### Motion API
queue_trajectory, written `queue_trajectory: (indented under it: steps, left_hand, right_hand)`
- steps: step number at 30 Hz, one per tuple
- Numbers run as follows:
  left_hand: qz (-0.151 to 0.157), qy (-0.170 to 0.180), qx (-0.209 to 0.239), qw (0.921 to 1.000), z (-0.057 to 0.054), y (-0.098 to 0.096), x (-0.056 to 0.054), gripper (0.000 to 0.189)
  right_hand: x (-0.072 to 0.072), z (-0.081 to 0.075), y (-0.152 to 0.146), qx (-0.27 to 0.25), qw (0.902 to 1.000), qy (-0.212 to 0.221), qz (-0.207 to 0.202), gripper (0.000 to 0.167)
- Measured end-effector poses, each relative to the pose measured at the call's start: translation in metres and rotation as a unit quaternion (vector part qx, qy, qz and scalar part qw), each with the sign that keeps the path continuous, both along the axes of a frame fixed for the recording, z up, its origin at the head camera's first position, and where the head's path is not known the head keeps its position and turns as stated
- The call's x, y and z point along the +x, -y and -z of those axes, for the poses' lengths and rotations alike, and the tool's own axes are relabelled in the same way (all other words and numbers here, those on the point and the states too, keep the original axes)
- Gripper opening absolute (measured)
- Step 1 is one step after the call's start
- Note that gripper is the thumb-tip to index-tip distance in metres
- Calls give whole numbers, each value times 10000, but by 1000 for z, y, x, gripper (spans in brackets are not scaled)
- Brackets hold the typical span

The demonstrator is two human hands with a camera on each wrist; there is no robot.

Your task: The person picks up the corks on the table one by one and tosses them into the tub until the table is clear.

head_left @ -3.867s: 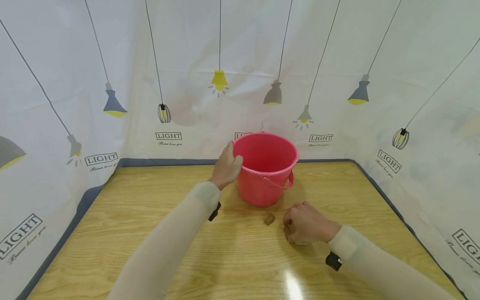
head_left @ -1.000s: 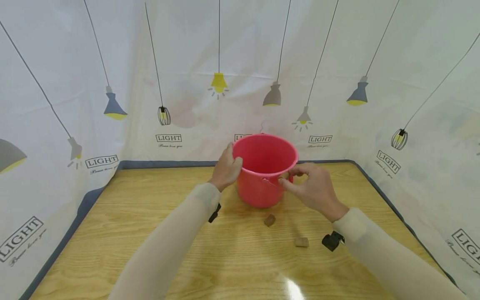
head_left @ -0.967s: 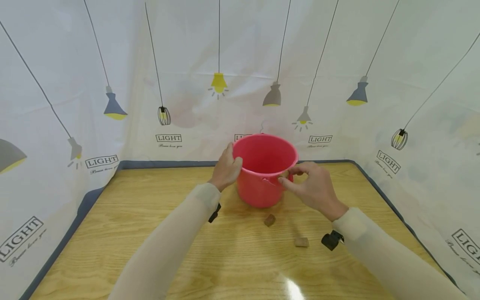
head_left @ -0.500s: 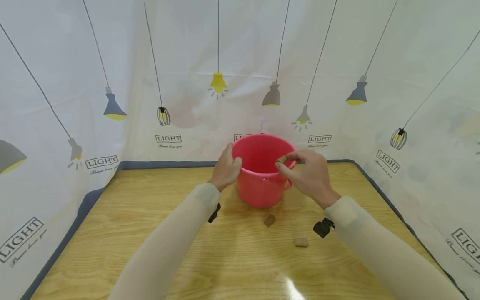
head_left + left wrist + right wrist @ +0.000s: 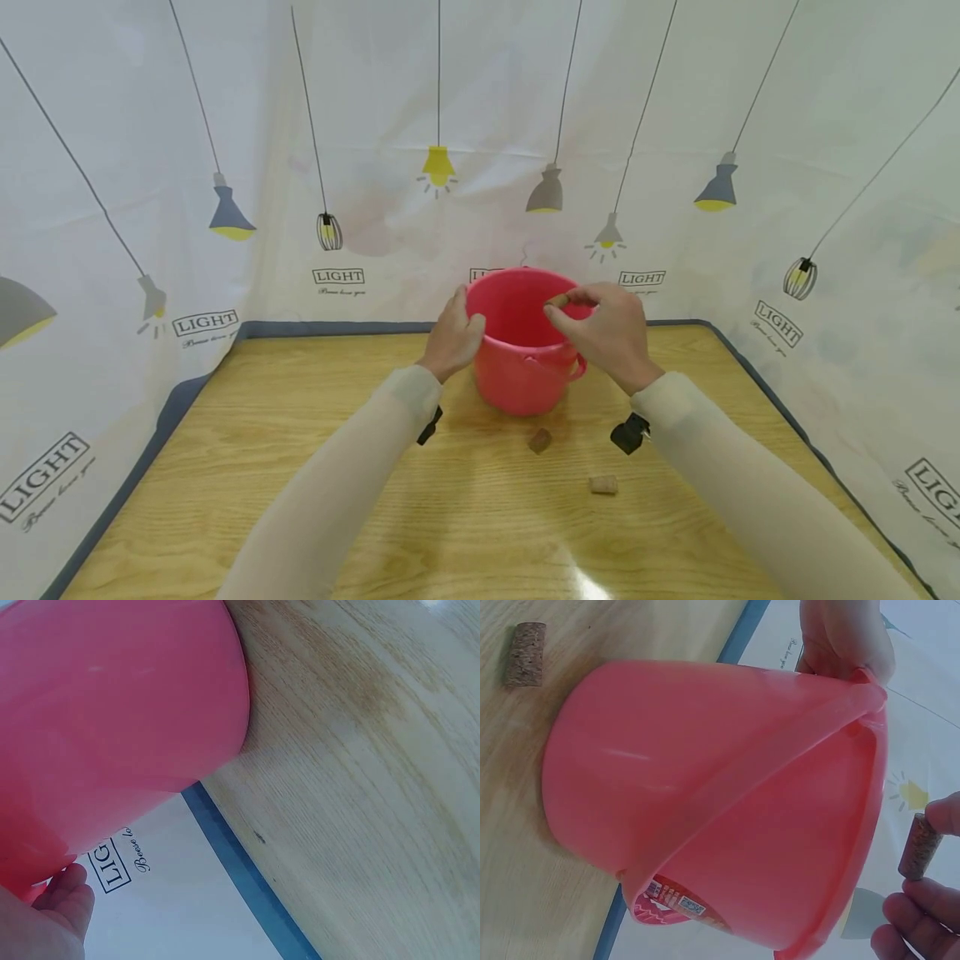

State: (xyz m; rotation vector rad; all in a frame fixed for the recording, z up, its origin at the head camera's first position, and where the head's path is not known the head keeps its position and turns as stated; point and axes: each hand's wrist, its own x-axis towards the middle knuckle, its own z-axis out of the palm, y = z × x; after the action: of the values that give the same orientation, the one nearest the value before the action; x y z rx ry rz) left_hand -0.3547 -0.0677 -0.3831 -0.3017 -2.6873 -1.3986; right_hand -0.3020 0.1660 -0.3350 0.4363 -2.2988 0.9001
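A pink bucket [image 5: 517,379] stands upright toward the back of the table, its handle [image 5: 727,780] hanging down on the near right side. My left hand [image 5: 453,335] grips its left rim, thumb on the near side. Over the mouth of the bucket, my right hand [image 5: 613,333] pinches a cork [image 5: 920,847] between thumb and fingertips, above the rim. Two more corks lie on the table in front of the bucket: a darker cork [image 5: 539,440] close to its base and a paler cork [image 5: 603,484] further right and nearer. The bucket's floor is hidden.
The wood-grain table [image 5: 315,467] is bordered at the back and sides by a pale cloth [image 5: 390,242] printed with lamps, with a dark blue lower edge. A small black wrist camera [image 5: 630,433] hangs under the right wrist.
My right hand has taken a cork from the table, lifted it past the bucket's right side, and moved it up and left over the mouth. The left hand stays on the rim.
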Motion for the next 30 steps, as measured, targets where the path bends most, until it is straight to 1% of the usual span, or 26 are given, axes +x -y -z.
queue_trajectory:
  steps: [5, 12, 17, 20, 24, 30]
  left_hand:
    - [-5, -6, 24, 10000, 0, 0, -1, 71]
    - [28, -5, 11, 10000, 0, 0, 0, 71]
    - [11, 20, 2, 10000, -1, -1, 1, 71]
    - [-1, 22, 1, 10000, -1, -1, 1, 71]
    - [1, 20, -9, 10000, 0, -1, 1, 71]
    - [-2, 2, 16, 10000, -1, -1, 1, 70]
  right_hand:
    - [-4, -2, 4, 156, 9996, 133, 171, 25]
    - [-11, 1, 7, 362, 9980, 403, 324, 24]
    - [-16, 3, 9, 634, 9944, 721, 439, 22]
    - [-16, 2, 11, 797, 9912, 904, 554, 29]
    - [-15, 1, 12, 929, 9884, 1001, 667, 43]
    - [-13, 0, 11, 895, 9892, 942, 679, 43]
